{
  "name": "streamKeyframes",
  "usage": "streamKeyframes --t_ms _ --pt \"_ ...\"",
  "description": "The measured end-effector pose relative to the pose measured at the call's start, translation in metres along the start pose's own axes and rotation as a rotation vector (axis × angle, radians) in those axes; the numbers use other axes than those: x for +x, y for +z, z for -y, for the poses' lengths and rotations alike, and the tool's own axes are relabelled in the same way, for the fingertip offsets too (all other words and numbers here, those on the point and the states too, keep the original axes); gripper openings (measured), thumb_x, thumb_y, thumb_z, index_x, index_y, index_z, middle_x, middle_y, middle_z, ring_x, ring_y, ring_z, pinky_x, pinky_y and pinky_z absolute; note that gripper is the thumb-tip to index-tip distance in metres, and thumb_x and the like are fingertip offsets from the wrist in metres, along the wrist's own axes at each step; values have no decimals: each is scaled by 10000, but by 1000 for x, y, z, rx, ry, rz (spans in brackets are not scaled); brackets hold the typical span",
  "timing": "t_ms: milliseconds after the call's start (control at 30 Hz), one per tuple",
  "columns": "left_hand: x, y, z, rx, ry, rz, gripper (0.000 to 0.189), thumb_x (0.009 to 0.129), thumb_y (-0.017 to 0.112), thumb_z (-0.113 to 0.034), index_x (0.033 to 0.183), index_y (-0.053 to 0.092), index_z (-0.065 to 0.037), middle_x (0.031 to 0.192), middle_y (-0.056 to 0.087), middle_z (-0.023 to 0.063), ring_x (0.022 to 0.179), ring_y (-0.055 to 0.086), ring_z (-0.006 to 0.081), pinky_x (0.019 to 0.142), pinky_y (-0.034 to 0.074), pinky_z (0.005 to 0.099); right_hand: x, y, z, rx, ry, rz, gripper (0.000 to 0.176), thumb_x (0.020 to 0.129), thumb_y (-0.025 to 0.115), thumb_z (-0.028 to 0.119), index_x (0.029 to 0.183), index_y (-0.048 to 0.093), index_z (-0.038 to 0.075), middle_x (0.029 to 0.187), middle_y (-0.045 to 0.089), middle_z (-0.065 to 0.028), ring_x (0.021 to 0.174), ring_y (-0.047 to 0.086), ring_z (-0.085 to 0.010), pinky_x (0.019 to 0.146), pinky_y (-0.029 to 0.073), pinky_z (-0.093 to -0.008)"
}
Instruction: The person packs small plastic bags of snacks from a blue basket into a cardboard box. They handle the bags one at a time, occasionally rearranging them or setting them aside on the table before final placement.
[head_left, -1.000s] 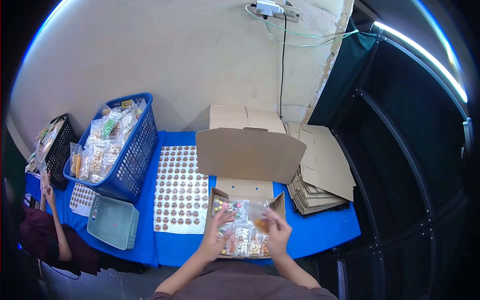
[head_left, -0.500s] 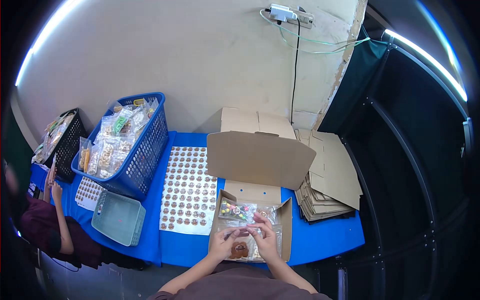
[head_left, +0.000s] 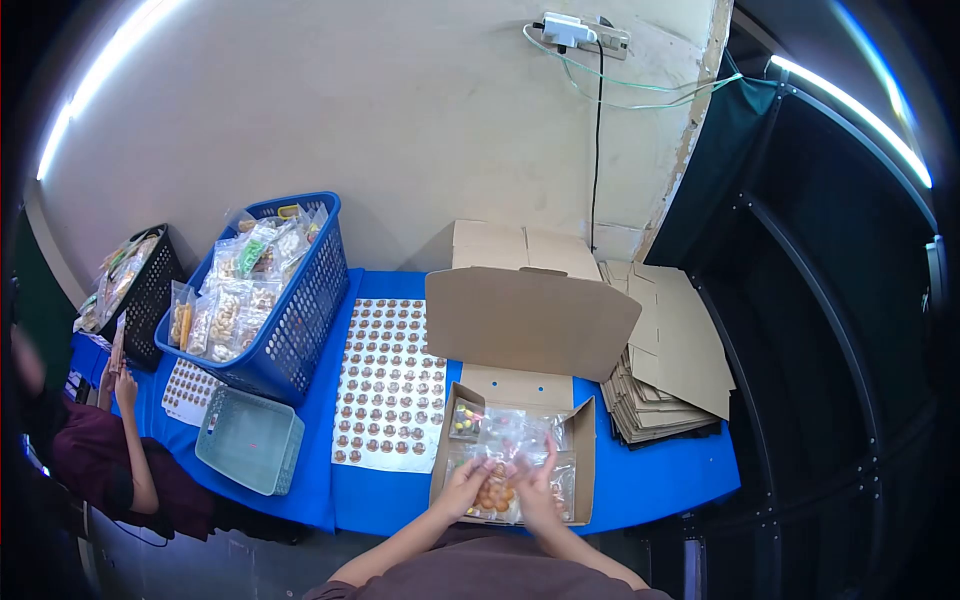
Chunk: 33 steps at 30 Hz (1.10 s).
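An opened cardboard box [head_left: 585, 460] sits in front of me, several clear packets inside it. My left hand [head_left: 465, 488] pinches the near edge of a clear plastic bag [head_left: 512, 432] held over the box. Its contents are blurred. My right hand [head_left: 537, 490], smeared by motion, grips the same bag from the other side, one finger raised. Between and below my hands show round orange-brown pieces [head_left: 494, 496] in clear plastic. A packet of colourful balls [head_left: 466, 418] lies in the box's far left corner.
Left of the box lies a sheet of round stickers [head_left: 390, 385]. Beyond stand a pale green tray [head_left: 250, 440] and a blue basket [head_left: 305, 335] full of packets. A co-worker's arm [head_left: 135, 440] is at far left. Flattened cardboard [head_left: 685, 340] is stacked right; the box's lid [head_left: 530, 315] stands up behind.
My hands have shifted slightly, and the clear bag now spreads upward over the packets in the box. Orange-brown pieces show where a dark brown item was visible. The whole view has shifted a little.
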<state>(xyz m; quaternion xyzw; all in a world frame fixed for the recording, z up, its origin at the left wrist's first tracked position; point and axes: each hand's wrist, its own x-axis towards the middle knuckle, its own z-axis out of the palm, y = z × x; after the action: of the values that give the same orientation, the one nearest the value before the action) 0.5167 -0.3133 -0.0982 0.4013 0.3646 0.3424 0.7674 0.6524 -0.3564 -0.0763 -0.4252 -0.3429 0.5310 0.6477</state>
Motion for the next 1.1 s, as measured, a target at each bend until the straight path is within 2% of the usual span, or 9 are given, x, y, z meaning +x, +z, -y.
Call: streamKeyframes --t_ms 100,133,233,267,500,767,900,967,1100 --pt "3 -7 -6 22 54 37 381 986 464 -343 1164 529 -12 916 620 20 800 597 73 682 506 222 -12 20 7 42 59 25 744 903 558 20 1444 70 172 1263 494 -184 1049 532 -147 876 451 -270" --pt "4 -11 0 53 96 74 367 989 469 -310 1182 513 -2 943 612 27 793 584 69 670 493 226 -9 17 13 5 153 -2 630 893 568 9 1400 209 112 1176 549 -152 999 563 -136 829 477 -254" --pt "5 -6 -1 290 274 67 361 978 503 -277 1201 492 7 968 604 34 790 578 71 669 485 232 1 7 2 117 174 12 488 878 579 -7 1302 346 59 1098 585 -127 972 583 -129 804 493 -241" --pt "3 -8 -7 269 149 121 348 970 521 -237 1220 465 -2 1052 583 35 913 572 73 761 490 228 -1 8 0 146 168 -43 357 875 561 -22 1202 430 41 1087 591 -131 977 593 -151 810 502 -260" --pt "4 -7 -5 325 203 135 382 948 565 -258 1189 465 22 1024 593 68 856 588 86 696 496 248 2 2 -9 226 213 -30 286 891 521 -11 1169 469 28 1084 597 -111 987 594 -169 865 484 -288" --pt "-1 -15 5 431 204 211 451 915 599 -177 1260 413 44 1126 563 132 968 595 154 794 495 275 8 -7 -13 160 327 -163 62 887 612 110 913 612 54 886 625 -42 876 574 -109 761 442 -236" --pt "-1 -14 9 603 146 247 520 899 619 -163 1303 363 40 1158 551 160 985 599 179 809 494 299 17 -26 -38 279 380 -278 156 904 614 199 968 612 57 901 616 -24 888 567 -110 780 423 -234" --pt "3 -13 24 557 327 146 669 861 666 -149 1378 270 1 1174 547 177 1001 602 198 807 498 309 21 -38 -42 198 449 -289 214 918 600 260 1007 616 67 920 608 -9 848 577 -107 738 450 -242" --pt "7 -28 15 466 97 -59 845 803 722 -135 1450 182 -88 1173 530 186 1067 556 234 854 483 341 15 -60 -61 -59 459 -6 349 942 533 375 1136 564 86 950 612 -19 791 568 -114 688 467 -276"
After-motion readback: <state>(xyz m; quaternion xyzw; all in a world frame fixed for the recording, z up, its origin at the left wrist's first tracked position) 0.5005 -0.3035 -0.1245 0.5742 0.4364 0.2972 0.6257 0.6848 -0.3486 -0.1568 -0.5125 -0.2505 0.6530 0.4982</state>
